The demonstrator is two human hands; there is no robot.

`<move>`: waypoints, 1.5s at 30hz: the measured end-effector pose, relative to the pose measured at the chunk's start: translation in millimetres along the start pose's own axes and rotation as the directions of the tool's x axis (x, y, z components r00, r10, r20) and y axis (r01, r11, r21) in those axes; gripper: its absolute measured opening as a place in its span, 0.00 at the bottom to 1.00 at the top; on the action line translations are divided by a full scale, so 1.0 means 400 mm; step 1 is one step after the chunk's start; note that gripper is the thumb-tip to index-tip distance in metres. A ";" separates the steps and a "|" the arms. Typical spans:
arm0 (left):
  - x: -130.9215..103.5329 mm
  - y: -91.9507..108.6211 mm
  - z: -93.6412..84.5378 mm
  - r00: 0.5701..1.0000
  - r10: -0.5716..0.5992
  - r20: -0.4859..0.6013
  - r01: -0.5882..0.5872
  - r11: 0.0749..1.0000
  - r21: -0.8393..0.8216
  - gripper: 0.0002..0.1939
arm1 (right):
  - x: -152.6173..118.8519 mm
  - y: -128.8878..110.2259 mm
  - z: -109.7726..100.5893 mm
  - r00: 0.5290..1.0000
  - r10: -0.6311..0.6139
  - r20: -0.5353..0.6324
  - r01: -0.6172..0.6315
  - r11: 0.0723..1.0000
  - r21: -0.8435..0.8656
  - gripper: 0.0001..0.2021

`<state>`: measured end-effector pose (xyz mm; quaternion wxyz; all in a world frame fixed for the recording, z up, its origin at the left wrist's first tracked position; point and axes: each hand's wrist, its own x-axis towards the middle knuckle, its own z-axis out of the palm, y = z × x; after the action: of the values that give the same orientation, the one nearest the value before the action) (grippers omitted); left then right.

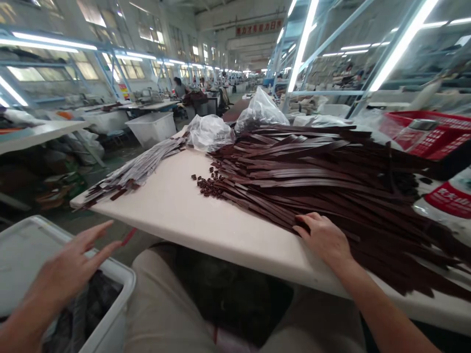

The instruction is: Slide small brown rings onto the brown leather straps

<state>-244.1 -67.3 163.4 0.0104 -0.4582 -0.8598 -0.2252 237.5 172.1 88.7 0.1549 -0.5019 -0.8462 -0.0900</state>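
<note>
The straps (331,181) are seen as dark brown leather, faintly glossy. The table (176,206) is finished smooth and matt; the bags (209,131) are thin clear plastic.

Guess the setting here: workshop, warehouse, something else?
Likely a factory floor, probably leather goods. A big pile of brown straps covers the table, with the right hand on it and the left hand open over a white bin. Rows of worktables under strip lights run far back.
</note>
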 end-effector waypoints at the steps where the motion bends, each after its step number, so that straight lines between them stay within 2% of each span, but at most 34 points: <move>1: 0.001 0.014 0.027 0.999 -0.002 0.050 0.004 1.000 -0.030 0.37 | 0.007 0.003 0.000 1.000 0.012 0.016 -0.012 1.000 -0.001 0.09; 3: -0.003 0.071 0.088 0.989 0.063 0.137 -0.037 0.982 -0.187 0.35 | 0.021 0.005 -0.005 0.998 0.025 0.056 -0.024 1.000 -0.001 0.04; 4: -0.010 0.111 0.119 0.979 0.119 0.166 -0.069 0.957 -0.282 0.33 | 0.027 0.004 -0.008 0.997 0.028 0.076 -0.028 1.000 -0.005 0.01; 6: -0.033 0.200 0.177 0.947 0.221 0.232 -0.095 0.886 -0.454 0.29 | 0.041 -0.001 -0.014 0.994 0.038 0.098 -0.036 0.999 -0.028 0.02; 9: -0.081 0.331 0.250 0.865 0.353 0.356 -0.053 0.771 -0.634 0.24 | 0.059 -0.016 -0.019 0.995 0.026 0.097 -0.018 0.996 -0.085 0.05; 12: -0.122 0.434 0.305 0.756 0.476 0.450 0.018 0.672 -0.740 0.22 | 0.067 -0.034 -0.021 0.993 -0.062 0.105 0.075 0.988 -0.133 0.07; 15: -0.141 0.509 0.344 0.672 0.548 0.499 0.091 0.607 -0.789 0.21 | 0.069 -0.048 -0.022 0.981 -0.157 0.111 0.175 0.969 -0.174 0.08; 20: -0.137 0.596 0.403 0.586 0.595 0.550 0.226 0.531 -0.816 0.23 | 0.074 -0.031 -0.008 0.979 -0.201 0.042 0.205 0.959 -0.197 0.10; 23: -0.121 0.646 0.447 0.507 0.589 0.629 0.432 0.458 -0.777 0.32 | 0.064 -0.009 -0.007 0.985 -0.167 -0.045 0.159 0.975 -0.158 0.11; 25: -0.106 0.682 0.468 0.498 0.556 0.665 0.581 0.356 -0.732 0.38 | 0.041 -0.004 -0.023 0.984 -0.145 -0.103 0.132 0.984 -0.119 0.12; 27: -0.089 0.711 0.473 0.533 0.519 0.668 0.667 0.227 -0.709 0.41 | 0.003 -0.010 -0.053 0.971 -0.147 -0.186 0.139 0.989 -0.055 0.14; 29: -0.073 0.726 0.460 0.585 0.507 0.633 0.681 0.118 -0.723 0.38 | -0.048 -0.018 -0.090 0.949 -0.163 -0.271 0.174 0.985 0.018 0.15; 31: -0.061 0.721 0.435 0.631 0.513 0.581 0.644 0.069 -0.761 0.34 | -0.109 -0.020 -0.119 0.934 -0.167 -0.317 0.197 0.978 0.065 0.15; 33: -0.057 0.696 0.409 0.682 0.490 0.543 0.580 0.089 -0.809 0.29 | -0.176 -0.009 -0.135 0.936 -0.154 -0.316 0.186 0.980 0.072 0.14; 35: -0.061 0.657 0.387 0.740 0.419 0.526 0.520 0.141 -0.843 0.25 | -0.247 0.010 -0.137 0.939 -0.147 -0.312 0.173 0.983 0.056 0.13; 37: -0.076 0.614 0.372 0.780 0.351 0.518 0.484 0.186 -0.855 0.21 | -0.316 0.031 -0.129 0.943 -0.135 -0.303 0.155 0.987 0.041 0.13; 38: -0.088 0.594 0.366 0.780 0.337 0.527 0.488 0.200 -0.850 0.20 | -0.348 0.039 -0.124 0.949 -0.121 -0.291 0.139 0.989 0.043 0.12; 39: -0.103 0.576 0.361 0.762 0.341 0.551 0.510 0.209 -0.834 0.20 | -0.379 0.045 -0.118 0.957 -0.098 -0.272 0.116 0.992 0.051 0.12; 43: -0.169 0.526 0.349 0.622 0.402 0.672 0.677 0.154 -0.720 0.28 | -0.469 0.052 -0.105 0.976 -0.065 -0.209 0.080 0.995 0.063 0.14; 45: -0.197 0.509 0.348 0.603 0.362 0.711 0.726 0.122 -0.677 0.30 | -0.497 0.055 -0.103 0.971 -0.096 -0.217 0.106 0.994 0.033 0.13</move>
<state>-10.5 23.7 97.5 -0.6844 -0.2592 -0.4588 -0.5039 352.8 6.8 57.2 0.2517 -0.4420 -0.8507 -0.1327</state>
